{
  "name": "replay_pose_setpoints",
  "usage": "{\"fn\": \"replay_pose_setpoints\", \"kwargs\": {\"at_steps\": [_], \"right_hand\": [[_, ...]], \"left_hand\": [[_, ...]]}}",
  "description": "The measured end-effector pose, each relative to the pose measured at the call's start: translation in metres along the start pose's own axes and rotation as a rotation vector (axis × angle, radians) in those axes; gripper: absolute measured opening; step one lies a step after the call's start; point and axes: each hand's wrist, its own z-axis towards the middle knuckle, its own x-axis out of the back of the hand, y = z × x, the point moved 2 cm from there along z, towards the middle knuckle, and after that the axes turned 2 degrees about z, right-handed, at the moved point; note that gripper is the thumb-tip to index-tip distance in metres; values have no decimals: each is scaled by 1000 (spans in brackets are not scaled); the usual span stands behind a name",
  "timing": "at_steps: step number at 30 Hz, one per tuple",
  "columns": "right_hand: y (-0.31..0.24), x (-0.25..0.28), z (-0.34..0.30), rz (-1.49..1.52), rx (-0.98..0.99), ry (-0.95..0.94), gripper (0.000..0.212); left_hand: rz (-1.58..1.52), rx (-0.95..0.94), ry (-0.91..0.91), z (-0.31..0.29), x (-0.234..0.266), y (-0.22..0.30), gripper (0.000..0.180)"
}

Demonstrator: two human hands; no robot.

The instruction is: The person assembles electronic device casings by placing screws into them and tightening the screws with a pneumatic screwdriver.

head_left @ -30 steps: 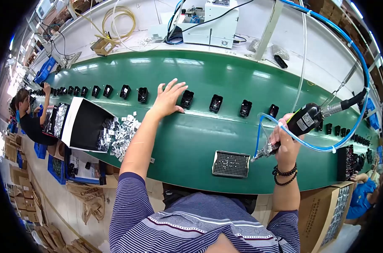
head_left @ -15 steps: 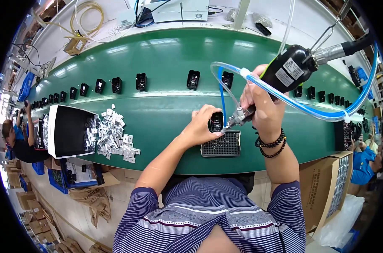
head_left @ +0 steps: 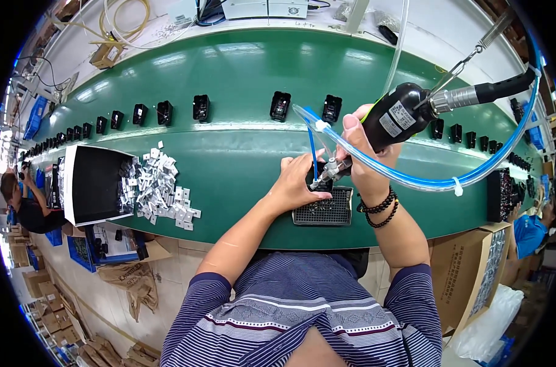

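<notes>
My left hand (head_left: 288,185) is closed around a small open-topped black plastic housing (head_left: 325,185), steadying it on the green belt. A black screwdriver (head_left: 395,117), hung from above by a metal hook and spring, is gripped in my right hand (head_left: 368,165). Its metal nose (head_left: 330,169) slants down to the left, with the tip at the housing; whether it touches a screw cannot be made out. Clear and blue air hoses (head_left: 406,173) run to the tool. Just in front of the housing lies a dark gridded tray (head_left: 336,211) with tiny metal pieces on it.
Black housings (head_left: 201,107) stand in a row along the belt (head_left: 241,140). On the left, small silver plates (head_left: 162,183) spill from a white-edged box (head_left: 100,211). A cardboard carton (head_left: 464,269) stands at the right. People (head_left: 33,199) sit at both ends.
My right hand and the screwdriver have shifted left; the tip went from the tray's back edge to over the housing. My left hand keeps its hold on the housing.
</notes>
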Motion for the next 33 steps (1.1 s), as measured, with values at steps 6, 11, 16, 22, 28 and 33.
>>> {"fn": "replay_pose_setpoints", "kwargs": {"at_steps": [6, 11, 16, 22, 28, 33], "right_hand": [[5, 2, -2, -52, -14, -11, 12], [15, 4, -2, -111, 95, 4, 13], [-10, 9, 15, -64, 39, -54, 15], [-42, 3, 14, 40, 1, -50, 15], [-7, 14, -1, -9, -33, -34, 14], [5, 20, -5, -20, -25, -20, 14]], "left_hand": [[-34, 12, -6, 1, -2, -5, 103], [-15, 56, -60, 0, -6, -12, 103], [92, -3, -21, 1, 1, 1, 103], [136, -18, 7, -2, -1, -4, 101], [117, -26, 6, 0, -1, -3, 98], [119, -28, 4, 1, -2, -2, 96]]}}
